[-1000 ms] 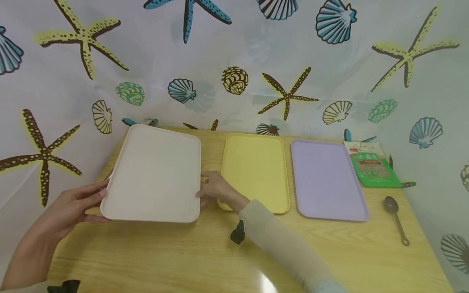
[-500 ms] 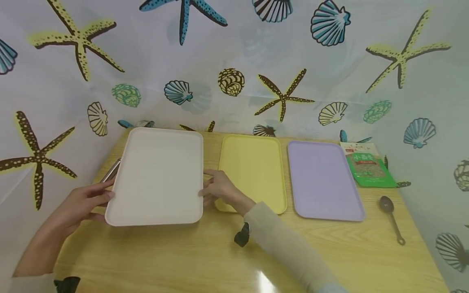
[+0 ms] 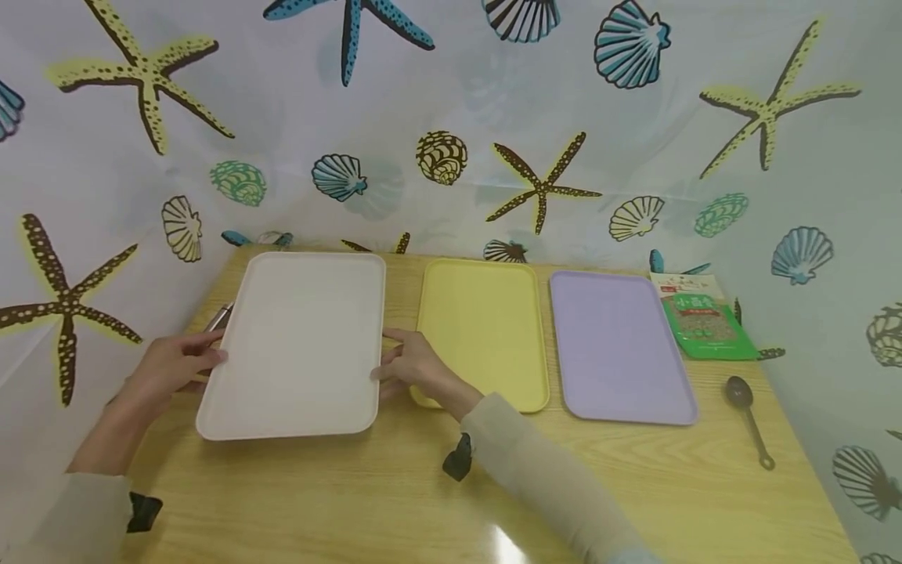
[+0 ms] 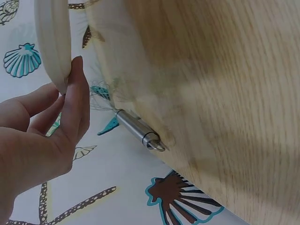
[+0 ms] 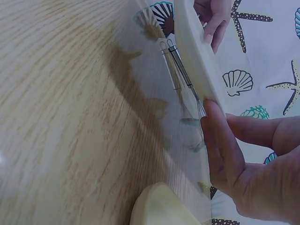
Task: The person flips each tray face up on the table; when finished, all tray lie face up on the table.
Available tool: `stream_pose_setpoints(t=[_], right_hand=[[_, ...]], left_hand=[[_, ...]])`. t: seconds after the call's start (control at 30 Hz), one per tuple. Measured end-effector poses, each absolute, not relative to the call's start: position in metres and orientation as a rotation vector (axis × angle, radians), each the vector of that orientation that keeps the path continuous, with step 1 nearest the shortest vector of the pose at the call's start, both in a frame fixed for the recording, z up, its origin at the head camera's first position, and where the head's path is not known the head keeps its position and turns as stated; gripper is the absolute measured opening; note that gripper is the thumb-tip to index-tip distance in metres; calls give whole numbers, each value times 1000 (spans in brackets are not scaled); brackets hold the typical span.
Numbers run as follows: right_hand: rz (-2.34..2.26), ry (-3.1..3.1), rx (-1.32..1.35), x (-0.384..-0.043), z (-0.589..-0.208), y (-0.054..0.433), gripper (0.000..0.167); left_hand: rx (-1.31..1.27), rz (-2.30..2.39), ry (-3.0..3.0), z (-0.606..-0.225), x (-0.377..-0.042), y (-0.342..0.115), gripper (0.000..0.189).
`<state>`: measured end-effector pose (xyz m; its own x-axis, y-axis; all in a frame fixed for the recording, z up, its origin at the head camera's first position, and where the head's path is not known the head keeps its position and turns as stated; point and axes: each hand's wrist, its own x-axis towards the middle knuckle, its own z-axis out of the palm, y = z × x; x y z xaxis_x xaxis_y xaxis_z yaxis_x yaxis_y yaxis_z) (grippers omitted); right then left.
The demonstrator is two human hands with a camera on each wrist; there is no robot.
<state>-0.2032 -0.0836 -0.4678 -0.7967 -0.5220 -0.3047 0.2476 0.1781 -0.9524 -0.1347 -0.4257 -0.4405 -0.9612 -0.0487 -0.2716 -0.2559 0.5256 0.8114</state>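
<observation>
Both hands hold a white rectangular tray (image 3: 299, 345) raised over the left part of the table. My left hand (image 3: 165, 366) pinches its left edge, thumb on top and fingers beneath. On the opposite edge, my right hand (image 3: 421, 370) grips with thumb above and fingers under the rim. In the left wrist view the tray (image 4: 52, 44) appears edge-on, apart from the tabletop. Below it lies a metal whisk (image 4: 136, 130) at the table's left edge. The right wrist view shows the whisk's handle (image 5: 180, 65); the tray hides most of the whisk in the head view.
A yellow tray (image 3: 482, 337) lies just right of the white one, close to my right hand. Beyond it are a lilac tray (image 3: 620, 345), a green-and-white packet (image 3: 705, 321) and a dark spoon (image 3: 747, 419). A shell-and-starfish cloth (image 3: 395, 102) hangs behind the wooden table (image 3: 395, 493).
The white tray has turned slightly, its far edge now nearly level, and come a little nearer. My left hand has shifted forward along its side. More of the whisk handle shows than one second ago.
</observation>
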Motion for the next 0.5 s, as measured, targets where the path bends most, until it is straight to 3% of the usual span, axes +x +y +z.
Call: stream_pose_setpoints(t=[0.5], right_hand=[[-1692,1848,-237,-218,-470,-91,72]], left_hand=[[-295,1282,2535,-454,-180,-429,54]])
